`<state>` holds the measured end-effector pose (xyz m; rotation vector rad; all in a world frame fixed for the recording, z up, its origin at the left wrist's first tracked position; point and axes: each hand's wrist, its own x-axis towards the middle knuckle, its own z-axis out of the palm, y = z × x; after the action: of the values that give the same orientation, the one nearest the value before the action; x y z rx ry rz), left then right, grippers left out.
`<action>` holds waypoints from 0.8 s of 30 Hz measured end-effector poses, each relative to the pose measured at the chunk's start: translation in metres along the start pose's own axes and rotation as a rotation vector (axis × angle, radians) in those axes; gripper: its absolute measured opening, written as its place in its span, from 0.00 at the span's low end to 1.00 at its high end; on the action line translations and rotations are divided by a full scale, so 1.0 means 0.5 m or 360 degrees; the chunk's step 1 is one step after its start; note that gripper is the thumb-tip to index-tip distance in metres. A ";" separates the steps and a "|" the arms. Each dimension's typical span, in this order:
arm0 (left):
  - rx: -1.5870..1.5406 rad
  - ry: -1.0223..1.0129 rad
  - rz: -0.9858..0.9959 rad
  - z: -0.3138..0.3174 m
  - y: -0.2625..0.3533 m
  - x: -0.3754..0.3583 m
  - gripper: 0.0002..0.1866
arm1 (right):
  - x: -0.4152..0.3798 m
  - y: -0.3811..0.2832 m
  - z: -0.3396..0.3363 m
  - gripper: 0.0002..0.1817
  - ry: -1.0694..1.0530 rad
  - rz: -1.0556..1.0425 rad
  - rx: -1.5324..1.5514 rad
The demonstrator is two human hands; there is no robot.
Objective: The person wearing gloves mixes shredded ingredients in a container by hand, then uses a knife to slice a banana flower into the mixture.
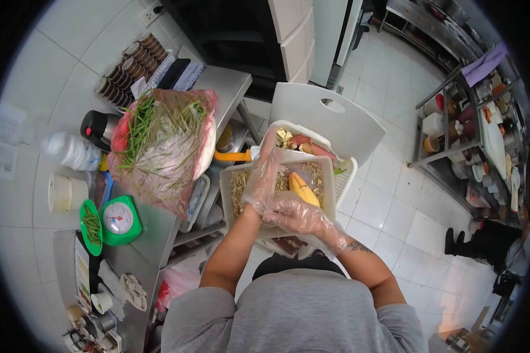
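Observation:
My left hand (261, 176), in a clear plastic glove, points away from me with its fingers stretched out above a square tub (225, 179). My right hand (300, 215), gloved too, has its fingers closed at the left wrist, on the edge of the plastic glove there. Light brown shreds (239, 187) lie in the tub. Beside my hands rests a yellow tapered piece (302, 189) that looks like a peeled banana blossom. A knife's orange handle (232, 156) sticks out past the tub's far left corner; my left hand partly covers that area.
Behind the tub, a white basket (348, 179) holds reddish peels (312, 147). On the steel table (153, 232) at left are a bag of green beans (162, 150) and a green scale (121, 220). A plastic chair (330, 115) stands beyond; shelves (471, 129) and another person (492, 246) are right.

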<state>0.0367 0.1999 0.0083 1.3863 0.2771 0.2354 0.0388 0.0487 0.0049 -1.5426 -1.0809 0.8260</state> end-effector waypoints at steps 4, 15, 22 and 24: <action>-0.0628 0.0123 -0.0247 0.027 0.004 -0.006 0.40 | 0.001 -0.025 0.003 0.14 -0.0055 -0.0145 0.0185; -0.0334 0.0042 -0.0392 -0.033 -0.046 -0.009 0.21 | -0.016 0.012 -0.010 0.14 -0.0327 0.0254 0.0405; 0.2447 -0.0525 -0.0073 -0.196 -0.104 0.181 0.13 | -0.068 0.168 0.003 0.28 0.0748 0.0628 -0.0610; 0.2621 -0.0686 -0.0328 -0.195 -0.110 0.202 0.16 | -0.073 0.200 0.022 0.38 0.0867 0.0816 -0.1001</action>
<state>0.1001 0.3140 -0.0669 2.9328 0.2286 -0.6359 0.0383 0.0125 -0.0959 -2.4590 -0.5534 0.3376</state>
